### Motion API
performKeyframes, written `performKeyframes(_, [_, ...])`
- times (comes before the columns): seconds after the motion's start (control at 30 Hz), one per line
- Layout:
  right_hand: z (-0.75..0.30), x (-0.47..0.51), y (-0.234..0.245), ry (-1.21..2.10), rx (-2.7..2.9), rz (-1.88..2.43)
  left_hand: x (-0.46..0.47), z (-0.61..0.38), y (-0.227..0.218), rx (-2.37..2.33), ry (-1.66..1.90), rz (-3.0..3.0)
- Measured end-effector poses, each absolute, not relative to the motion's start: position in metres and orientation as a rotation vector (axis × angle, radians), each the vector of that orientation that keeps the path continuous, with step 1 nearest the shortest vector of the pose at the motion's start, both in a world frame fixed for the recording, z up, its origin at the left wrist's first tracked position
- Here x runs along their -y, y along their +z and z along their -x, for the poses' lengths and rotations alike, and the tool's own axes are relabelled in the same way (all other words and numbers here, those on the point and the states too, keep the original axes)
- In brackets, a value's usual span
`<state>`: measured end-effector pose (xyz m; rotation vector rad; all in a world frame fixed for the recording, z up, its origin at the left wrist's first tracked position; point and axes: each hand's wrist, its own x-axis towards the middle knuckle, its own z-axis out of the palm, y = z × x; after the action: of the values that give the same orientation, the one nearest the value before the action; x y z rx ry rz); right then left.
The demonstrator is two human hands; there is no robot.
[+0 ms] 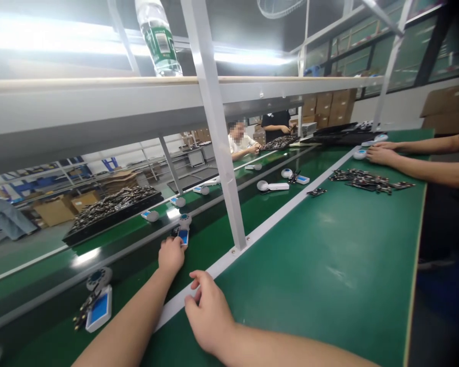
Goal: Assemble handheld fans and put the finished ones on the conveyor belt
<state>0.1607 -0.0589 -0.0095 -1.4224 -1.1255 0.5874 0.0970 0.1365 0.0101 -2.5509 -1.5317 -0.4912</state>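
Observation:
My left hand (171,254) reaches out over the dark green conveyor belt (137,265) and closes its fingers on a small white device with a blue face (183,233). My right hand (208,312) rests near the white strip at the belt's edge, fingers curled loosely, with nothing visible in it. Another white and blue device (98,308) with a dark part beside it lies on the belt at the near left.
More white devices (272,186) ride the belt farther along. A co-worker's hands (382,152) work at the right by a pile of dark parts (367,180). A black tray of parts (110,206) sits across the belt. A white post (222,153) stands ahead; a water bottle (158,38) sits on the shelf.

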Motion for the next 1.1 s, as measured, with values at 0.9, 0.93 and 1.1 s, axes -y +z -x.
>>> performKeyframes(0.9, [-0.182,0.046,0.0,0.409,1.671,1.7,-0.019,0.015,0.036,1.694,-0.457,2.831])
performKeyframes(0.93, [-0.182,0.046,0.0,0.426,1.696,1.693,-0.018,0.015,0.038,1.732,-0.401,2.861])
performKeyframes(1.1, [-0.181,0.044,-0.004,0.541,1.653,1.626,0.006,0.004,0.051,1.999,-0.556,2.967])
